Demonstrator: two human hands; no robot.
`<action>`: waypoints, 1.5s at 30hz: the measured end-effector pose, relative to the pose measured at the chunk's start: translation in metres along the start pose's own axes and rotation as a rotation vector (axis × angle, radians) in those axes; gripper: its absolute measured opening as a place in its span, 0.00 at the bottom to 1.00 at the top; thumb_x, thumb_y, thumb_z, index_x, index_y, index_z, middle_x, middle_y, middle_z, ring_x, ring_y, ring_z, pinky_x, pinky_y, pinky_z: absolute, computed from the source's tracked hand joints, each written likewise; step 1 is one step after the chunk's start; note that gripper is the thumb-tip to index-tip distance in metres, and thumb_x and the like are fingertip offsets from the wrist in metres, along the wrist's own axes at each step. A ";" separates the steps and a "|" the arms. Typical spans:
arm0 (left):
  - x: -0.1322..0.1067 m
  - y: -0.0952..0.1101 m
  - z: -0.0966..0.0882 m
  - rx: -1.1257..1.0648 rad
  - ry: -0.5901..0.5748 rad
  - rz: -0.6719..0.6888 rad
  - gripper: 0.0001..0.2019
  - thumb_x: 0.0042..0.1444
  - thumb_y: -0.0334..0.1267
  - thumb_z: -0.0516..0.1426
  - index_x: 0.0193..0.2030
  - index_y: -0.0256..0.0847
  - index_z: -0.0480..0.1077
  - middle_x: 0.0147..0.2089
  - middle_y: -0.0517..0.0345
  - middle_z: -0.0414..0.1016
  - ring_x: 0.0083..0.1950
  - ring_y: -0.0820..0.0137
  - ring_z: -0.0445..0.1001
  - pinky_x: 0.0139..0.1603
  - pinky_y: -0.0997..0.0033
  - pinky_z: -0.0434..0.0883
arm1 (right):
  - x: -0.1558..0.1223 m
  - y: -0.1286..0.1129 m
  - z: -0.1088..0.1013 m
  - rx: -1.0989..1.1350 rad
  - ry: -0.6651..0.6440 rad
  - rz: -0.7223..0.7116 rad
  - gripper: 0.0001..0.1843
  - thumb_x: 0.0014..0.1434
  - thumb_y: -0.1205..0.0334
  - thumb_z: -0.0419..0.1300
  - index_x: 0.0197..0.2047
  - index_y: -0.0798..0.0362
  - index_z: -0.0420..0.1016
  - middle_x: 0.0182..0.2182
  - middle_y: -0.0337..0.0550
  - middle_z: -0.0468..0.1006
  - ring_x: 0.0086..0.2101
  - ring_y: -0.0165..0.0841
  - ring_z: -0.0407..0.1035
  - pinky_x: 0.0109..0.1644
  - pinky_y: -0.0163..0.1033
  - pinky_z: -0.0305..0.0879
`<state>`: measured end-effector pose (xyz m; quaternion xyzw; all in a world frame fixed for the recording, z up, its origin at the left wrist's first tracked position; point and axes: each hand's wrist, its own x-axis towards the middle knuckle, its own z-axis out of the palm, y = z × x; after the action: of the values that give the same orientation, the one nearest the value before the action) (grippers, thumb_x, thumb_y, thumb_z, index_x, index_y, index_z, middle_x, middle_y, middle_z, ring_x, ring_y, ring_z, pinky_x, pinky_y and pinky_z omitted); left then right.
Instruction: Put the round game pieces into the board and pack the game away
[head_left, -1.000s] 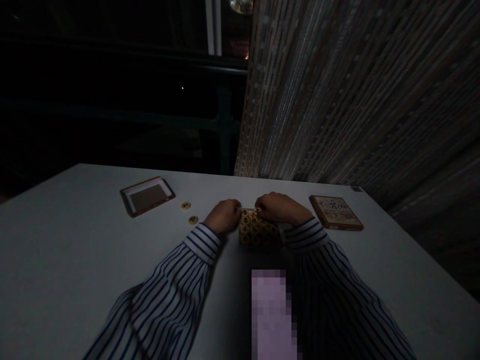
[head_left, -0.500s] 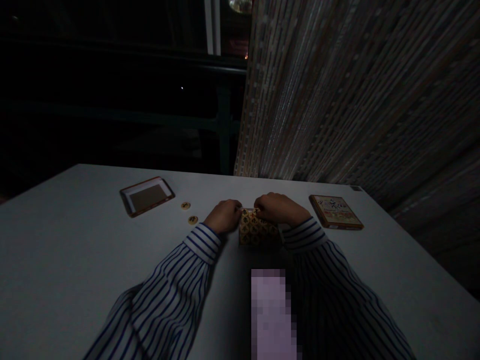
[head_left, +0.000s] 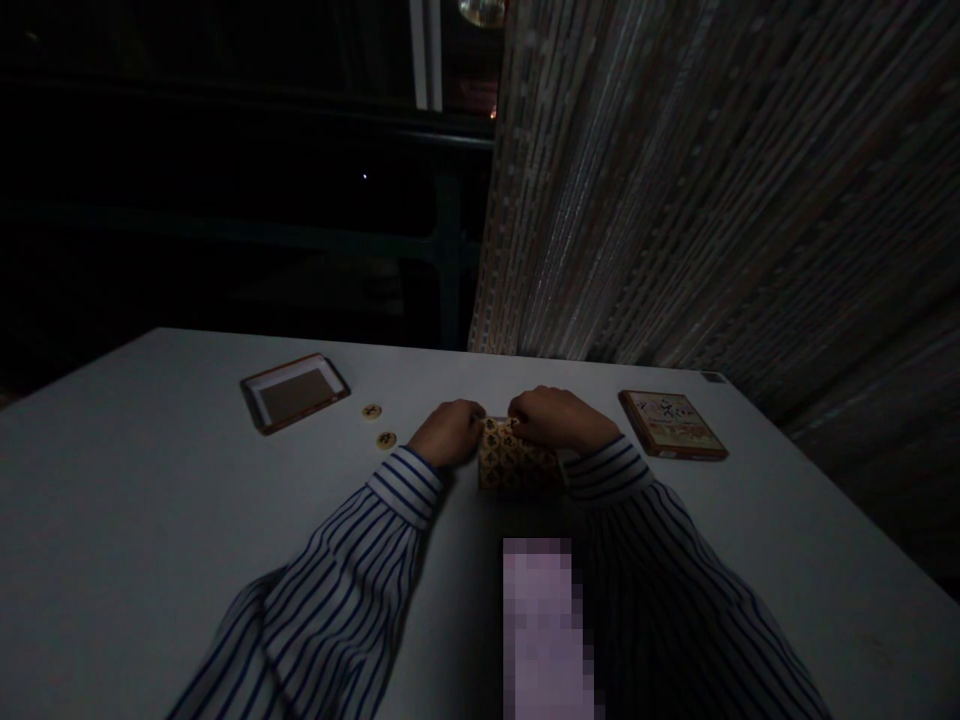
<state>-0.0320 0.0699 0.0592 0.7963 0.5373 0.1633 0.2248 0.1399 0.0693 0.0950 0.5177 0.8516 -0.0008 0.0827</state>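
Between my hands on the table sits a box of Chinese chess pieces (head_left: 501,468), its round yellow pieces packed in rows with dark characters facing up. My left hand (head_left: 448,432) is closed, its fingertips pinched at the far left corner of the box. Over the far right part curls my right hand (head_left: 562,418), its thumb and fingers closed at the top row and covering several pieces. A pale strip shows along the box's far edge between the hands. Exactly what the fingertips grip is partly hidden in the dim light.
Two loose Chinese chess pieces, one farther (head_left: 371,411) and one nearer (head_left: 386,440), lie left of my left hand. Beyond them is a shallow open tray (head_left: 264,418) with a brown rim. A flat printed box (head_left: 671,422) lies right on the white table (head_left: 135,500). A string curtain (head_left: 637,180) hangs behind.
Hardly anything differs. Both hands stay at the far edge of the box, with only a very slight shift of the fingers.
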 end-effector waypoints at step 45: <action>0.000 -0.001 0.000 0.014 0.007 0.037 0.14 0.52 0.35 0.50 0.42 0.38 0.72 0.41 0.50 0.75 0.43 0.67 0.72 0.43 0.72 0.66 | 0.002 -0.004 0.002 0.031 0.043 -0.038 0.16 0.54 0.61 0.47 0.41 0.51 0.73 0.38 0.49 0.75 0.37 0.38 0.69 0.34 0.37 0.59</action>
<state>-0.0328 0.0700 0.0584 0.8071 0.5246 0.1664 0.2141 0.1359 0.0692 0.0925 0.5024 0.8628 -0.0046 0.0564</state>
